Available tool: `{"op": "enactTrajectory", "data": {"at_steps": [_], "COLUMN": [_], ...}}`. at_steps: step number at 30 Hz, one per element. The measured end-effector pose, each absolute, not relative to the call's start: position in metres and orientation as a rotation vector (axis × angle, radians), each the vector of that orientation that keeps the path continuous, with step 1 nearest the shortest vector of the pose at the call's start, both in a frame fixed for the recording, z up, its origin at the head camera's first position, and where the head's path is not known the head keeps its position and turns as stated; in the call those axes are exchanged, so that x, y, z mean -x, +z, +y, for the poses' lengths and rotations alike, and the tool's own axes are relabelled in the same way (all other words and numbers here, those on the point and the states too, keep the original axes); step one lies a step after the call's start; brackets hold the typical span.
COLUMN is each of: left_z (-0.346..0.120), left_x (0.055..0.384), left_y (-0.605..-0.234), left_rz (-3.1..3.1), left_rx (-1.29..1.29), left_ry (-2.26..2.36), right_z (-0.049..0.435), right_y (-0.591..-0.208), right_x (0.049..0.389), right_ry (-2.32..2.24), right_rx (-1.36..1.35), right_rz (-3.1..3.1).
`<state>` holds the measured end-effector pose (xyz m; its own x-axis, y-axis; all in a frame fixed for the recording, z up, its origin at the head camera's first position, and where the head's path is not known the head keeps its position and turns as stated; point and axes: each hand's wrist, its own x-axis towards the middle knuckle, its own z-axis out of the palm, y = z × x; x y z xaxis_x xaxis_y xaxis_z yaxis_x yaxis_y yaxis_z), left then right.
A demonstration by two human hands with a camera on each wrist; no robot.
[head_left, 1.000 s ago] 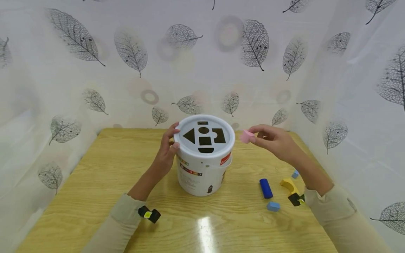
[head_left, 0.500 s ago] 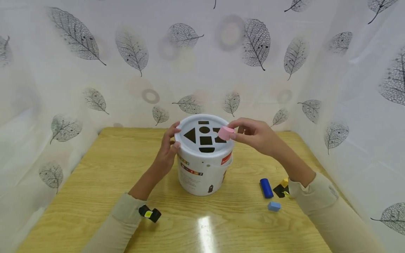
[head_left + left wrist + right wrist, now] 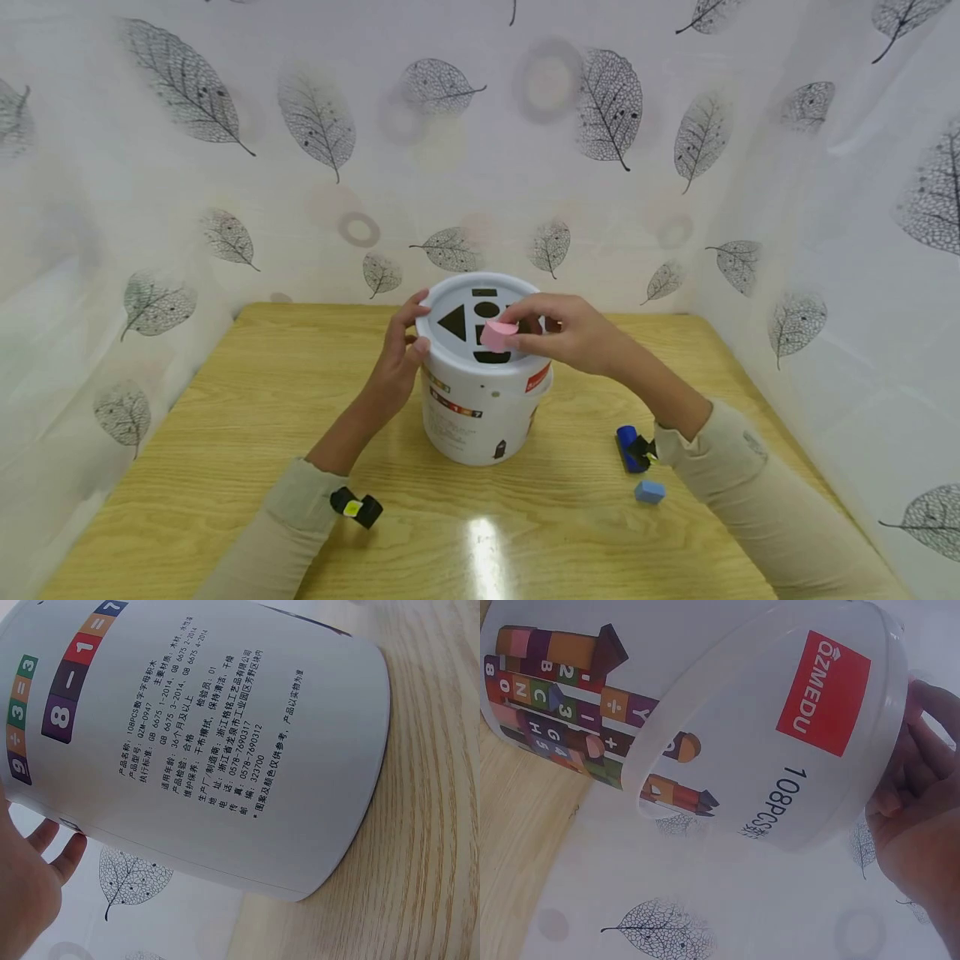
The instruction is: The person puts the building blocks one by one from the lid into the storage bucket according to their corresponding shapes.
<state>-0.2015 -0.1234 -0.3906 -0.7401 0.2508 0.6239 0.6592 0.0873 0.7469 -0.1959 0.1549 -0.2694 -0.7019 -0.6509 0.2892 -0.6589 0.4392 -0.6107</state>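
Note:
A white bucket stands upright on the table, its lid cut with several shaped holes. My left hand grips the left side of the lid's rim, thumb towards me. Over the lid, my right hand pinches a small pink block with a curved side between thumb and fingers. The block covers part of the square hole, just behind the front slot. Whether it touches the lid I cannot tell. In the right wrist view, the rim hides most of the block behind the fingers.
Right of the bucket lie a dark blue cylinder, partly covered by the right wrist camera, and a light blue block. A translucent handle hangs on the bucket's right side. Leaf-printed sheeting surrounds the wooden table.
My right hand has carried the pink block leftwards from beside the bucket to above the lid's middle. The right sleeve now hides the yellow arch and the small blue block. My left hand stays put.

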Motion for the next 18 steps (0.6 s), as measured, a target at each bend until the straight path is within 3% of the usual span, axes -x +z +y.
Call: {"op": "enactTrajectory", "data": {"at_steps": [7, 18], "left_z": [-0.1238, -0.1237], "left_x": [0.201, 0.2013], "left_y": [-0.3909, -0.3915], "left_rz": [-2.054, -2.062], "left_rx": [0.893, 0.882], "left_ry": [-1.696, -1.688], "right_z": [0.1478, 0.1451], "right_y": [-0.2738, -0.2769], "right_x": [0.197, 0.1953], "right_ry": [1.113, 1.11], "right_rx": [-1.367, -1.298], "right_rz": [-2.573, -2.684]}}
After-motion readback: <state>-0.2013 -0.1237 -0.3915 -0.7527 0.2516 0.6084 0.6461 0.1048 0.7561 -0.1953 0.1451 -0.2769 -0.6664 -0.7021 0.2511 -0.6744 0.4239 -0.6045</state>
